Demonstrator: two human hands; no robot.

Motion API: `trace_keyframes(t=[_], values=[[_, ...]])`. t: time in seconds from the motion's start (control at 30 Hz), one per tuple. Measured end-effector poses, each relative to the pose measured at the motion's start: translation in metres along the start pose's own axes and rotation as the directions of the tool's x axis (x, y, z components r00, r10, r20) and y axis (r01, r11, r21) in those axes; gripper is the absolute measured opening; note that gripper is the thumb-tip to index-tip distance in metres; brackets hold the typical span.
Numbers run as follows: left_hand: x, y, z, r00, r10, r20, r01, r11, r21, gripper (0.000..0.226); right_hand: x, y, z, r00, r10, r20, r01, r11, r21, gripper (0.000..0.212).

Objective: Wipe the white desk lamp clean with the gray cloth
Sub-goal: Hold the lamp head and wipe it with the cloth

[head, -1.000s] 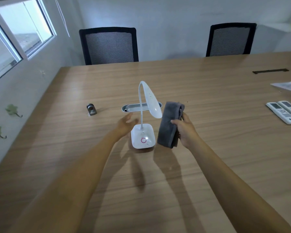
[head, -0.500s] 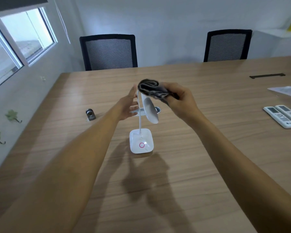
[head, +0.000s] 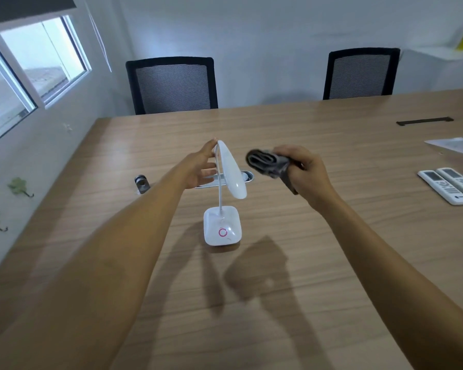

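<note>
Lamp [head: 222, 225] stands mid-bench [head: 332, 236], its neck steadied by the left hand [head: 198, 169], fingers spread, touching the bend. Right hand [head: 305, 172] grips the bunched cloth [head: 267, 162] just beside the head, apart. Wiping seems underway; next, press cloth onto the head.

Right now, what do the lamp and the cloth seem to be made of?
White desk lamp: likely plastic; smooth, glossy, with soft highlights on head and base. Gray cloth: soft, matte fabric, perhaps microfiber; it bunches in thick folds in the right hand.
</note>
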State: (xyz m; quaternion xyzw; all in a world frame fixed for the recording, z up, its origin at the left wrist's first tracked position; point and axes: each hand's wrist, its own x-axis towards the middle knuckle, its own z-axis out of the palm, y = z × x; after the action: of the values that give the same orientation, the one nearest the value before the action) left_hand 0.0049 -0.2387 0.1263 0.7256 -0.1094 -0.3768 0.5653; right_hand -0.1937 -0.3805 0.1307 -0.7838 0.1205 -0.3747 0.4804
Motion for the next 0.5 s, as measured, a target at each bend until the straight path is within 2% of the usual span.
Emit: trace_keyframes(t=[0.1, 0.23, 0.33, 0.43, 0.5], values=[[0.001, -0.001, 0.002, 1.0, 0.003, 0.012, -0.003, 1.0, -0.013, 0.046, 0.024, -0.015, 0.026, 1.0, 0.013, -0.021, -0.011, 0.998, 0.055, 0.047], [0.005, -0.006, 0.001, 1.0, 0.001, 0.001, -0.001, 0.999, -0.052, 0.032, 0.034, -0.032, 0.057, 0.991, -0.072, 0.111, 0.073, 0.997, -0.007, 0.047], [0.006, -0.004, 0.001, 1.0, -0.001, 0.004, 0.001, 0.999, -0.039, 0.039, 0.024, -0.022, 0.051, 0.97, -0.116, 0.214, 0.137, 0.987, -0.086, 0.051], [0.004, -0.001, 0.003, 1.0, 0.0, 0.001, 0.0, 1.0, -0.027, 0.043, 0.013, -0.001, 0.027, 0.988, -0.024, 0.155, 0.034, 0.997, -0.068, 0.051], [0.004, -0.001, 0.003, 1.0, -0.003, -0.006, 0.003, 0.999, -0.036, 0.043, 0.007, 0.011, 0.015, 0.991, 0.026, 0.135, -0.009, 0.992, -0.122, 0.054]])
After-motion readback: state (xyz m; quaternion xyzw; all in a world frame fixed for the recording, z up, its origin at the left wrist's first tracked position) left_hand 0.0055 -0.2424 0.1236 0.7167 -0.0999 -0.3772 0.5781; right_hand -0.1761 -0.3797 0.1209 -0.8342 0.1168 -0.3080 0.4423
